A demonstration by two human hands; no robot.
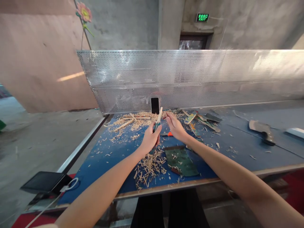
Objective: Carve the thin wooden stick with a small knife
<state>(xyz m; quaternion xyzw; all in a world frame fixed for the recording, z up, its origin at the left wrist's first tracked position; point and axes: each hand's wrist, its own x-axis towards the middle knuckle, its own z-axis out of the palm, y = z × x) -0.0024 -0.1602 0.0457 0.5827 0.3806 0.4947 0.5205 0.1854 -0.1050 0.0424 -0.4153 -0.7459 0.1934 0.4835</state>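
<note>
My left hand [150, 137] is closed around a thin wooden stick [159, 114] with a green part at the grip, holding it upright over the blue table [104, 160]. My right hand [174, 125] is just to the right of the stick, fingers curled near its upper end; whether it holds anything small I cannot make out. Wood shavings [148, 167] lie in a heap below my hands. A dark green sheet [181, 161] lies flat beside the heap. An orange item [170, 134] peeks out under my right hand.
A phone [155, 105] leans against the perforated metal screen [190, 76] at the table's back. Wood strips and shavings [131, 122] lie at back left, coloured scraps [199, 120] at back right. A cleaver [262, 129] lies far right. A tablet with cable [44, 182] sits lower left.
</note>
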